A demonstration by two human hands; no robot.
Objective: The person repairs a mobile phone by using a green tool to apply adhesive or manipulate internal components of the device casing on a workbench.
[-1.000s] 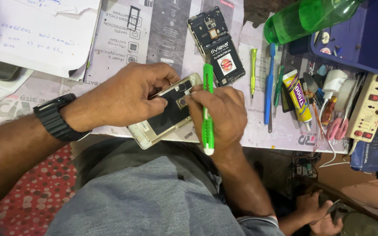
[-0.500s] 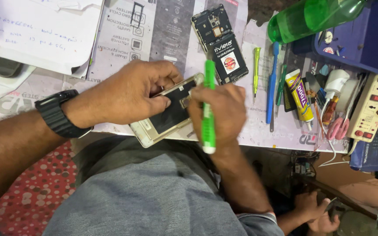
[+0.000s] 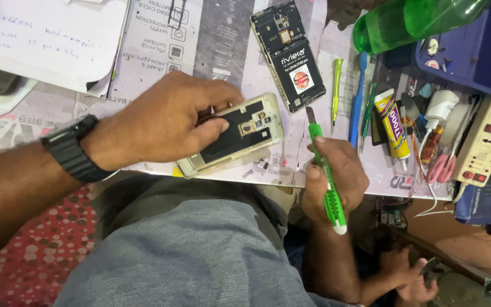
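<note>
Hands work at the near edge of a cluttered workbench. Left hand, a black watch on its wrist, grips an opened gold phone frame lying flat, its lower corner reaching the bench edge. Right hand, just beside it past the edge, is closed around a green utility knife, blade up and clear of the frame. Behind lie a second opened phone, screwdrivers, a glue tube and a green bottle, crowding the right side.
</note>
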